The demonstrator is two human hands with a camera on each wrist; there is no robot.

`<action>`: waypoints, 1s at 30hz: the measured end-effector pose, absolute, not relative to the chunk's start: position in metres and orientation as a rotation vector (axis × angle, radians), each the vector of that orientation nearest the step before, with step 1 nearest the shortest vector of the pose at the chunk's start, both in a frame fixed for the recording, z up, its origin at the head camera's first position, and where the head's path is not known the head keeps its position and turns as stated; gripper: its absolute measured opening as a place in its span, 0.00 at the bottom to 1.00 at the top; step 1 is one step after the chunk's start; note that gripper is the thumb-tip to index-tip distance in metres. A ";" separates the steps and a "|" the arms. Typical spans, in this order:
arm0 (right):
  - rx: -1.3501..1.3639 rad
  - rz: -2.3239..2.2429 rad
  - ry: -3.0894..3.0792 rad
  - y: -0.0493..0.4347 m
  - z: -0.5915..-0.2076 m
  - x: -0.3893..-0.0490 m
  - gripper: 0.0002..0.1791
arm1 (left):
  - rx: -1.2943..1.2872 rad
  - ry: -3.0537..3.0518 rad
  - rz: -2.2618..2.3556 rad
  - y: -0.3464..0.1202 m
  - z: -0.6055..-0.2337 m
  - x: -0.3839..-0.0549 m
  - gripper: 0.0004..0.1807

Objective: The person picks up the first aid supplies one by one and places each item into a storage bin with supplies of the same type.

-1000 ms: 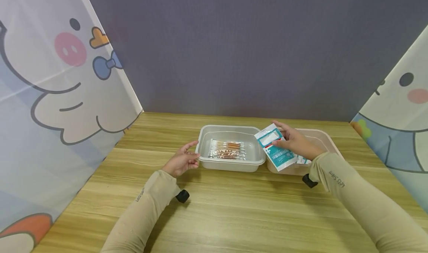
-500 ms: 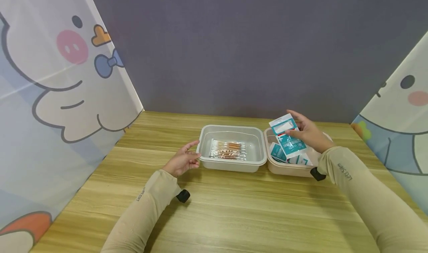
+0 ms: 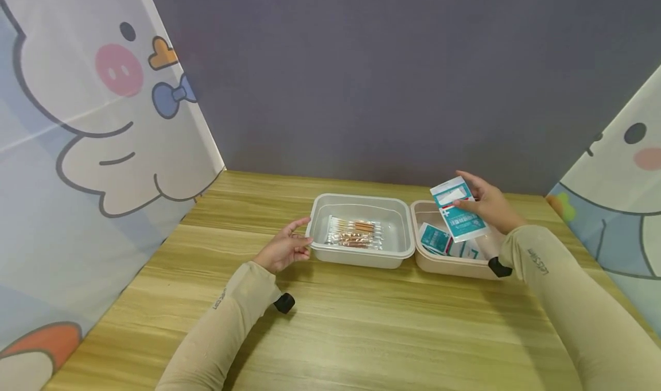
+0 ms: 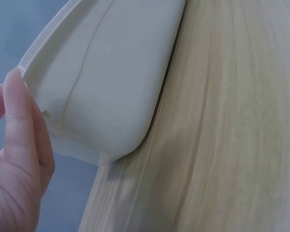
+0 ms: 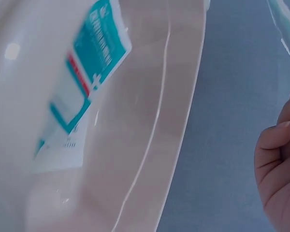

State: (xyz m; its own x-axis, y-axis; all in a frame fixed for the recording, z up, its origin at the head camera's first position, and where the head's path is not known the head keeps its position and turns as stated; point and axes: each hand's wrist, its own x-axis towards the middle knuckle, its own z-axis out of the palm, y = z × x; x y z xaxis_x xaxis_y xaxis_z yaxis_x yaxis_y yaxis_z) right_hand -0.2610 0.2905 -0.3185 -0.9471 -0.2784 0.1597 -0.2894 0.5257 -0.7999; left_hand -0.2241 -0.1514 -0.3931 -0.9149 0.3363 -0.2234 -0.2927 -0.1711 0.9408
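My right hand (image 3: 488, 204) pinches a flat teal-and-white sachet (image 3: 459, 210) between thumb and fingers, held tilted above the pinkish plastic box (image 3: 454, 267). More teal-and-white sachets (image 3: 435, 239) lie inside that box, and the right wrist view shows one sachet (image 5: 100, 43) against its wall. On the left, my left hand (image 3: 284, 247) touches the near-left rim of the off-white plastic box (image 3: 361, 258) with extended fingers, and its fingertips (image 4: 14, 79) meet the rim's edge in the left wrist view. Inside the off-white box lie clear-wrapped cotton swabs (image 3: 356, 233) with brown sticks.
Both boxes stand side by side on a wood-grain table (image 3: 341, 322). Behind them rises a dark grey panel (image 3: 382, 81). Cartoon-printed panels flank the table, one on the left (image 3: 103, 161) and another on the right (image 3: 614, 207).
My right hand has carried the sachet right and slightly up, from beside the off-white box to over the pinkish one, uncovering sachets inside. My left hand has stayed at the off-white rim.
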 end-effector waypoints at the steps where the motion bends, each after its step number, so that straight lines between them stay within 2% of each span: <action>1: 0.508 1.428 -2.742 0.292 -0.320 -0.261 0.40 | 0.047 1.702 2.128 -0.151 -0.394 -0.224 0.37; 10: 0.486 1.239 -2.840 0.302 -0.323 -0.266 0.39 | 0.040 1.723 2.106 -0.150 -0.393 -0.226 0.37; 20: 0.588 0.945 -3.093 0.306 -0.324 -0.271 0.36 | 0.034 1.699 2.135 -0.151 -0.393 -0.226 0.37; 30: 0.681 0.913 -3.187 0.312 -0.324 -0.274 0.31 | 0.031 1.691 2.134 -0.152 -0.395 -0.227 0.37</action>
State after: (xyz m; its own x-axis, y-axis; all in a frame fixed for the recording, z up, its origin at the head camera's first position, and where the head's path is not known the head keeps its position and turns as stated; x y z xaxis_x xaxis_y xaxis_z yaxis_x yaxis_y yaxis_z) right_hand -0.2737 0.3118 -0.3244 -0.8908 -0.4384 -0.1196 -0.3086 0.7769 -0.5489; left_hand -0.2268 -0.1520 -0.3947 -0.9134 0.3320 -0.2355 -0.3051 -0.1752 0.9361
